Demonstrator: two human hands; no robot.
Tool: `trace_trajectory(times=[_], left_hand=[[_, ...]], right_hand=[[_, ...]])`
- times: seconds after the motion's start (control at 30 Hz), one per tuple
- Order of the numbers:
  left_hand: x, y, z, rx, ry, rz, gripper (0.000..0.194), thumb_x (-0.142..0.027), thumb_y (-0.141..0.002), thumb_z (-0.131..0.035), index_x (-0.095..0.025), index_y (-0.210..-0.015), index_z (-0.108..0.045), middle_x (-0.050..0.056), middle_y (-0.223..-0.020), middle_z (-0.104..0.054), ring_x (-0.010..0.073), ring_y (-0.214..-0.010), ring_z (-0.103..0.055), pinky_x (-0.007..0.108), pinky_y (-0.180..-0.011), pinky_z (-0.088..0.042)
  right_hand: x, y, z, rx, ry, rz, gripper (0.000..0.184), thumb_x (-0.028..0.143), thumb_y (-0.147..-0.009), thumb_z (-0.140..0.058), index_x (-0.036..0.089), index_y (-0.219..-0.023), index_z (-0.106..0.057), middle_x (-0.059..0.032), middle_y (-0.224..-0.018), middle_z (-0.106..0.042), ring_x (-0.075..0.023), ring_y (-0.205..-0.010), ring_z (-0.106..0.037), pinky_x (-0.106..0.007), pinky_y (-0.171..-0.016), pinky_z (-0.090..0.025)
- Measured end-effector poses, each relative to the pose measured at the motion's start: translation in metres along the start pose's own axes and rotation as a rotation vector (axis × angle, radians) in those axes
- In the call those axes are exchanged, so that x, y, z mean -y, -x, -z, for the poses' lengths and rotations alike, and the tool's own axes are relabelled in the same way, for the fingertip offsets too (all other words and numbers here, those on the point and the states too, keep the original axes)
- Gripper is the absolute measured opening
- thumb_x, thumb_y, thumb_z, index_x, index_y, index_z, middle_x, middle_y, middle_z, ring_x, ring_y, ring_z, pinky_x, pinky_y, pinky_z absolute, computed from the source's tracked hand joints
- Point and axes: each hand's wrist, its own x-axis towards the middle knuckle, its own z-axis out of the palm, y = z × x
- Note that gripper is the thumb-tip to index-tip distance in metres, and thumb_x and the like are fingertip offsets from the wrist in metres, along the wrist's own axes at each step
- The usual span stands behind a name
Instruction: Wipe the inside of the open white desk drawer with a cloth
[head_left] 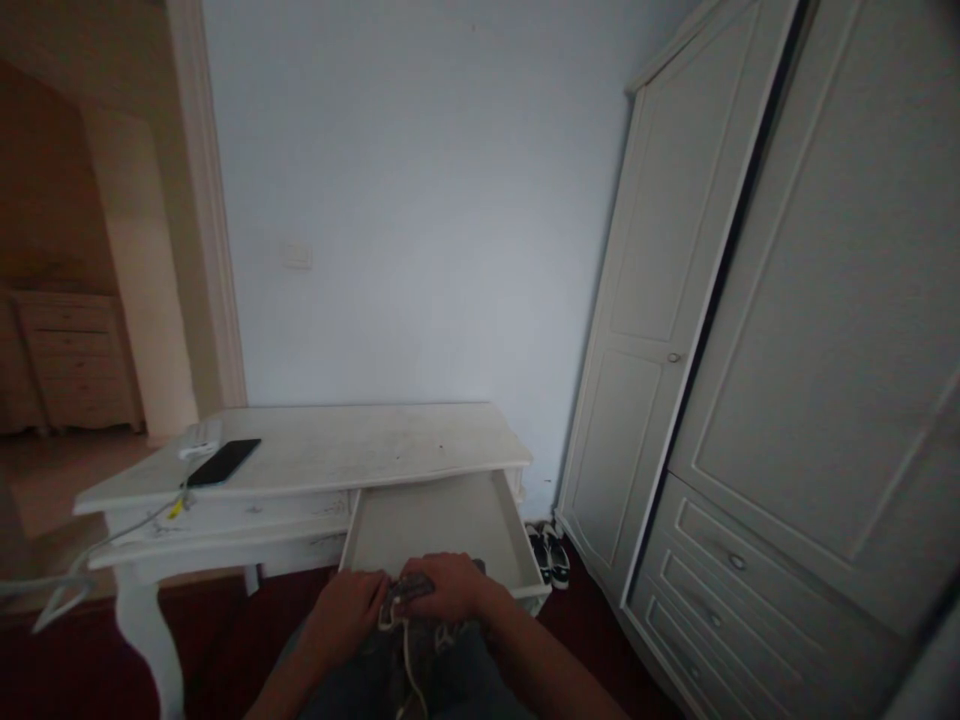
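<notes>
Both my hands rest together over my lap, just in front of an open white desk drawer point(442, 520). My left hand point(346, 608) and my right hand point(448, 585) are closed round a small dark object point(409, 592) with a pale cord point(409, 660) that hangs down from it. I cannot make out what the object is. The inside of the drawer looks bare.
A white desk point(352, 445) stands against the pale wall, with a black phone point(223, 462) and a white device point(199, 438) at its left end. A tall white wardrobe point(787, 350) fills the right side. Dark shoes point(549, 553) lie on the floor beside the desk. A doorway opens at the left.
</notes>
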Motion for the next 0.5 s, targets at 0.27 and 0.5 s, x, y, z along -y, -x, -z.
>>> trace_trajectory(times=[0.27,0.5], left_hand=[[-0.0005,0.0004,0.0011,-0.006,-0.002,0.01,0.047,-0.038,-0.106,-0.032,-0.025,-0.101,-0.076,0.008,-0.104,-0.08,0.0257,-0.103,-0.071,0.035,-0.089,-0.044],[0.0002,-0.0002,-0.0002,-0.017,0.002,0.016,0.046,-0.038,-0.106,-0.033,-0.025,-0.097,-0.076,0.008,-0.102,-0.08,0.0247,-0.1,-0.071,0.034,-0.088,-0.044]], right_hand=[[-0.0021,-0.001,-0.0036,-0.022,0.034,0.006,0.057,0.077,-0.085,-0.064,0.039,-0.128,-0.068,-0.0013,-0.121,-0.076,-0.032,-0.112,-0.07,-0.04,-0.09,-0.05],[0.001,-0.0019,0.0005,-0.002,0.013,-0.002,0.056,0.075,-0.086,-0.064,0.04,-0.13,-0.067,-0.0009,-0.122,-0.076,-0.0319,-0.112,-0.071,-0.043,-0.093,-0.052]])
